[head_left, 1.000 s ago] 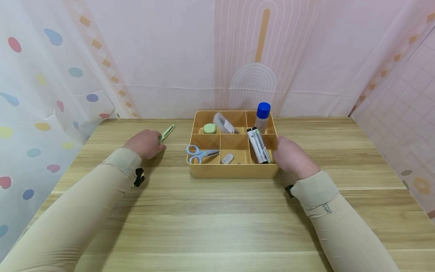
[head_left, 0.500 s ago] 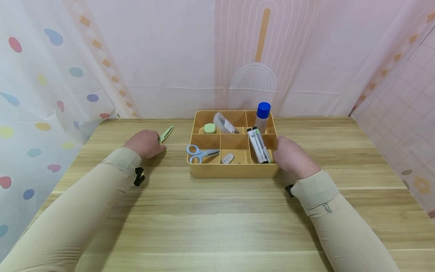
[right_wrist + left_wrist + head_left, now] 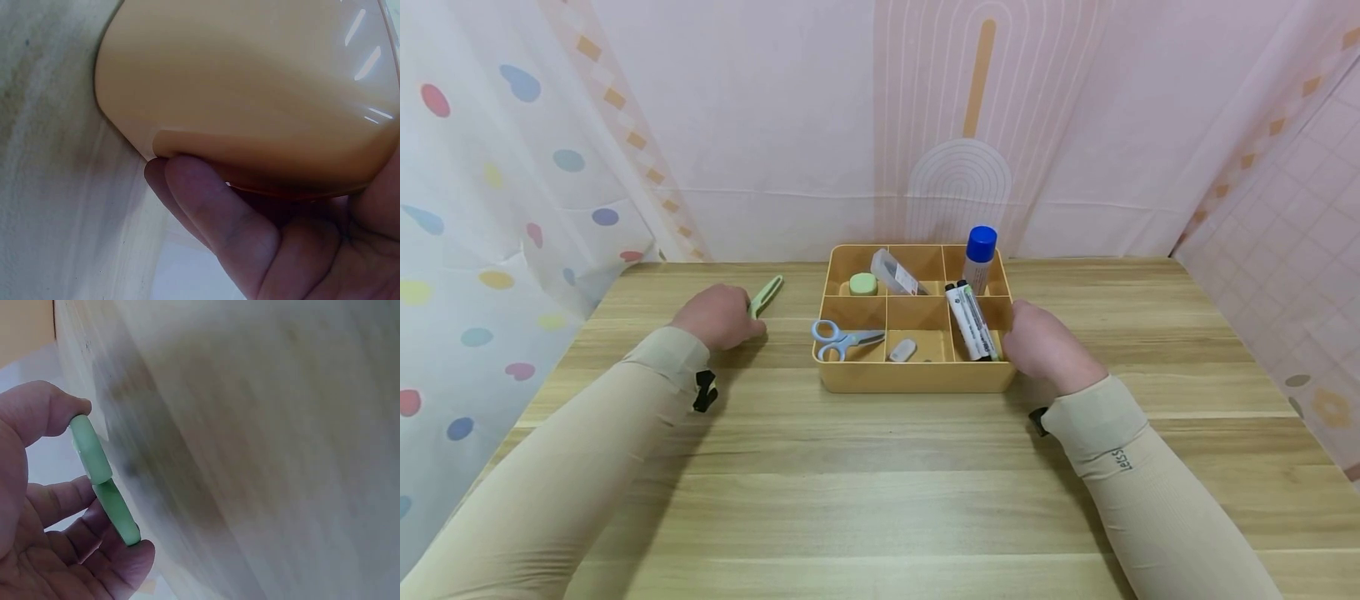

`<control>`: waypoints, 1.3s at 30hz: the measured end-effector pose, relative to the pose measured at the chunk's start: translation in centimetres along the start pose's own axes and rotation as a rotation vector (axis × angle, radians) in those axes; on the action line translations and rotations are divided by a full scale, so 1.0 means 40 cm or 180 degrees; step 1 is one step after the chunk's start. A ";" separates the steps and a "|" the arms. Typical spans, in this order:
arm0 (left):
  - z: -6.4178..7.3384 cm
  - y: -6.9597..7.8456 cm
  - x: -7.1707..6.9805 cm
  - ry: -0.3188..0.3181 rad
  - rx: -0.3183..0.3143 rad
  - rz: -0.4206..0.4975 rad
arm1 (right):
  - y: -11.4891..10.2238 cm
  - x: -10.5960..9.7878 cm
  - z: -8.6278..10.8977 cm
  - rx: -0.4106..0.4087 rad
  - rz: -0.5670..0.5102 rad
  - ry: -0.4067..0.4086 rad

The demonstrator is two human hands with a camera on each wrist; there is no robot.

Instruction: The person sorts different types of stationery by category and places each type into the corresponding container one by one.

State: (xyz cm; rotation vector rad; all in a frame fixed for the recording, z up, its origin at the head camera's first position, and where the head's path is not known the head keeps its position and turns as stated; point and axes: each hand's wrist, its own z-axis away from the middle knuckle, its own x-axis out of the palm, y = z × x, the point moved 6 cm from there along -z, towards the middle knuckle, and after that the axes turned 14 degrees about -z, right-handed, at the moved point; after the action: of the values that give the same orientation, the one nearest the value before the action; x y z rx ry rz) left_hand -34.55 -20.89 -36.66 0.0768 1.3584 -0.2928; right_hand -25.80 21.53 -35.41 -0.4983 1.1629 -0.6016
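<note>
In the head view my left hand (image 3: 718, 317) is low over the left of the table. Its thumb and fingers pinch a light green item (image 3: 766, 295) with a long loop shape, its exact kind unclear. Edge-on in the left wrist view, this green item (image 3: 92, 450) shows two narrow parts between thumb and fingertips. My right hand (image 3: 1048, 346) grips the right side of a yellow divided organizer box (image 3: 917, 379). From the right wrist, fingers (image 3: 212, 206) press along the wall of the organizer box (image 3: 237, 75); the thumb is largely cut off.
The box holds blue-handled scissors (image 3: 835, 340), a white eraser (image 3: 902, 350), two markers (image 3: 972, 321), a blue-capped glue stick (image 3: 981, 250), a small green case (image 3: 862, 284) and a clear plastic case (image 3: 895, 273). Patterned curtains (image 3: 775, 125) hang behind the wooden table (image 3: 880, 500).
The green item in my left hand has tilted and drawn in very slightly toward the hand. My right hand and the organizer box have stayed in place.
</note>
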 end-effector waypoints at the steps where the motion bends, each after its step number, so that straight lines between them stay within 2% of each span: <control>1: 0.001 -0.001 -0.001 0.0012 0.0001 0.0016 | 0.000 0.000 0.000 0.0000 0.0000 0.0000; 17: 0.005 -0.021 -0.017 0.0154 0.0006 0.0248 | 0.003 0.003 -0.002 0.0013 -0.0010 -0.0013; 31: 0.052 0.007 -0.080 0.0422 0.0143 0.0258 | 0.001 0.002 0.001 -0.0004 -0.0007 -0.0015; 39: 0.073 0.022 -0.101 0.0516 0.0118 0.0380 | 0.000 0.002 0.002 0.0031 -0.0006 -0.0022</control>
State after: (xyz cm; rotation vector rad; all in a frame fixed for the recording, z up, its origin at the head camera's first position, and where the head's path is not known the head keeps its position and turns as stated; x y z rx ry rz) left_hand -32.28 -20.05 -32.20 0.2157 1.5028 -0.2148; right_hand -25.70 21.46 -35.44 -0.4928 1.1525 -0.6067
